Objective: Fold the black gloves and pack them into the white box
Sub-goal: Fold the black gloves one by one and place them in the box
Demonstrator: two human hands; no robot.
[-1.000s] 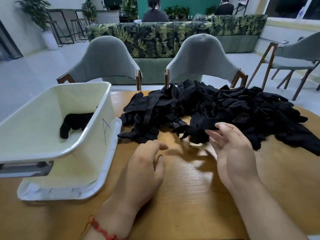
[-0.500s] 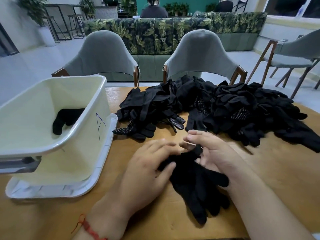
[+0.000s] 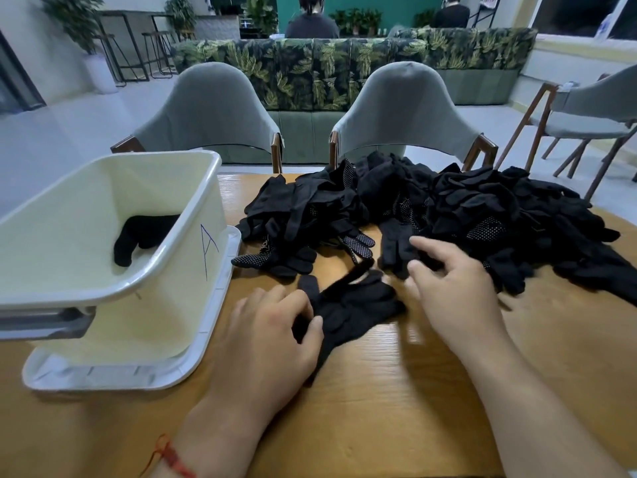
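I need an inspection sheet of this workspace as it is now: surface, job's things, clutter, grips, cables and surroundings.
Surface: wooden table, glossy.
Job's things: box stands on its lid at the left, with a packed glove inside. A loose glove lies between the hands. The pile of gloves lies at the far side, toward the right.
Clutter: nothing seen.
Grips: left hand pinches the loose glove's near edge. Right hand is open and blurred, fingers at the pile's edge.
Cables: nothing seen.
Surroundings: first chair and second chair across the table, sofa behind them, a seated person beyond, back turned.
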